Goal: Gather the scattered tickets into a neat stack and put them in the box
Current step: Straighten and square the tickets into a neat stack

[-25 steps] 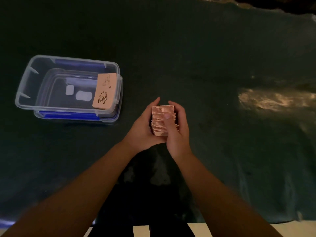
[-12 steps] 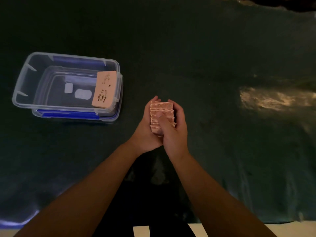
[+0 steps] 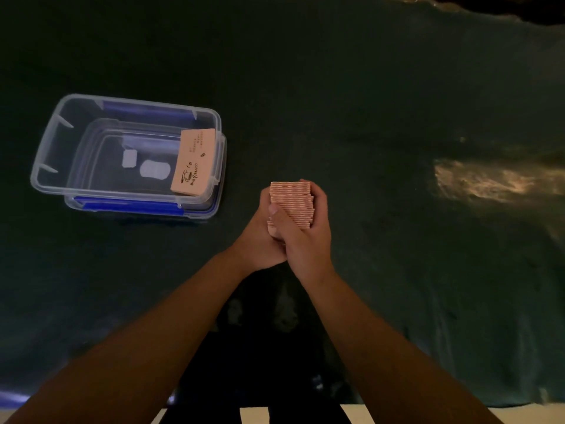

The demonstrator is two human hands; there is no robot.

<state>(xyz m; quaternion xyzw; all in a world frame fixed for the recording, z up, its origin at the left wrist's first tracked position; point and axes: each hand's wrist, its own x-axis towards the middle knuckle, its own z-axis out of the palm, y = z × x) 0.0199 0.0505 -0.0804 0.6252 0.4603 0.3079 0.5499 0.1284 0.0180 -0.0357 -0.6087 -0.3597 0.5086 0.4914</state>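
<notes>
I see both hands wrapped tight around one stack of tickets [image 3: 292, 206], held on edge so the pink layered edges face me. The right hand [image 3: 301, 237] covers the near and right side, its thumb lying across the near left corner of the stack and its fingers [image 3: 318, 194] curled up the right side. The left hand [image 3: 260, 243] presses in from the left, mostly tucked under the right one. The stack sits above the dark green cloth [image 3: 367, 102] in the middle of my view; I cannot tell whether its bottom touches the cloth.

Well apart to the left stands the clear box [image 3: 49, 142] with blue clips, open on top. Another pile of tickets [image 3: 194, 163] leans inside it against the right wall, a coffee-cup print on its face.
</notes>
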